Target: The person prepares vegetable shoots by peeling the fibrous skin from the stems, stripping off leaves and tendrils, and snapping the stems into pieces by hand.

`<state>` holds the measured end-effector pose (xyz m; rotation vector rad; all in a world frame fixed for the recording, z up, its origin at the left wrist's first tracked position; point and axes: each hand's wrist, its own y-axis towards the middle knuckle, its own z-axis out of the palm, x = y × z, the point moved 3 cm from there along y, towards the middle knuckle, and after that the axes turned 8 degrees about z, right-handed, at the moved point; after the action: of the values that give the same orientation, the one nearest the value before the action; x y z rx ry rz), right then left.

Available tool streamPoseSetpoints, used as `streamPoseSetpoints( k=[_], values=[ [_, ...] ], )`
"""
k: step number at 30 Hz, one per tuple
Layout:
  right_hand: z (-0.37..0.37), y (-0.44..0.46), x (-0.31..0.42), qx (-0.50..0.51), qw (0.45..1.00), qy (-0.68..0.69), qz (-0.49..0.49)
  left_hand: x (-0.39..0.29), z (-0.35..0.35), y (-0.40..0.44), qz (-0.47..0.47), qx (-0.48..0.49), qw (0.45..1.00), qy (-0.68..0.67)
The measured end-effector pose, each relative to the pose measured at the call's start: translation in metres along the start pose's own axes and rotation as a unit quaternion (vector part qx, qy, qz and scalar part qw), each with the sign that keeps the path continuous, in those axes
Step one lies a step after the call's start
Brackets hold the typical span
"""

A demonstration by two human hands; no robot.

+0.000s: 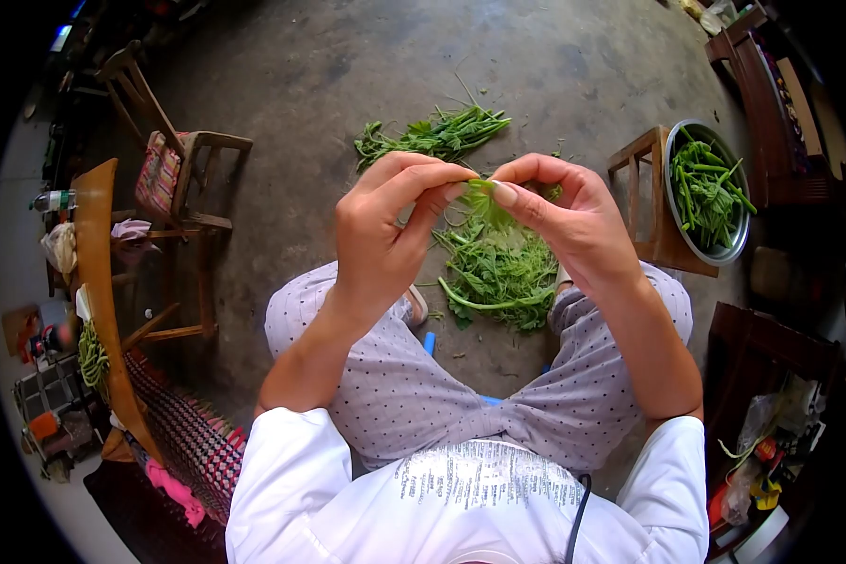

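Observation:
Both hands meet in front of me above the floor, holding one green leafy stem (484, 199) between them. My left hand (385, 221) pinches one end between thumb and fingers. The other end is pinched by my right hand (573, 216), thumb on top, with the pale green leaf hanging between the hands. Below them, a loose heap of leaves and tendrils (503, 273) lies on the floor between my feet. Farther forward is a bundle of green stems with leaves (437, 132). At the right, a metal basin (746, 230) holds green stems and some leaves.
The basin rests on a wooden stool (667, 246). A wooden chair (183, 155) with a patterned cushion stands at the left, beside a wooden table edge (103, 244) bearing bags and a bottle. Dark furniture (771, 122) lines the right side.

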<state>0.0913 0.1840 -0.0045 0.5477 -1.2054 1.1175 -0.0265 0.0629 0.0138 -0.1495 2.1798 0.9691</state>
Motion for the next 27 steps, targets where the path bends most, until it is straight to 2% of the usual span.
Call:
streamPoseSetpoints(
  k=[7,10,14,16,22,24,27],
  values=[
    [-0.002,0.001,0.0,-0.026,0.997,-0.07,-0.006,0.001,0.008,-0.007,-0.111,0.002,0.985,-0.134],
    [-0.002,0.002,-0.003,-0.03,0.994,-0.102,0.001,-0.001,0.012,-0.009,-0.135,-0.006,0.977,-0.166],
    [0.0,0.0,-0.004,-0.037,0.99,-0.135,0.002,0.0,0.012,-0.008,-0.119,0.015,0.983,-0.139],
    [0.007,-0.003,0.008,-0.08,0.94,-0.3,-0.142,0.004,0.014,-0.011,-0.193,0.014,0.96,-0.203],
    [0.015,-0.009,0.014,-0.097,0.909,-0.364,-0.177,0.009,0.012,-0.011,-0.28,-0.012,0.921,-0.269],
    [0.015,-0.01,0.015,-0.092,0.901,-0.377,-0.194,0.015,0.01,-0.01,-0.262,0.004,0.93,-0.259],
    [0.018,-0.013,0.016,-0.064,0.878,-0.413,-0.231,0.019,0.009,-0.01,-0.28,-0.003,0.906,-0.316]
  ],
)
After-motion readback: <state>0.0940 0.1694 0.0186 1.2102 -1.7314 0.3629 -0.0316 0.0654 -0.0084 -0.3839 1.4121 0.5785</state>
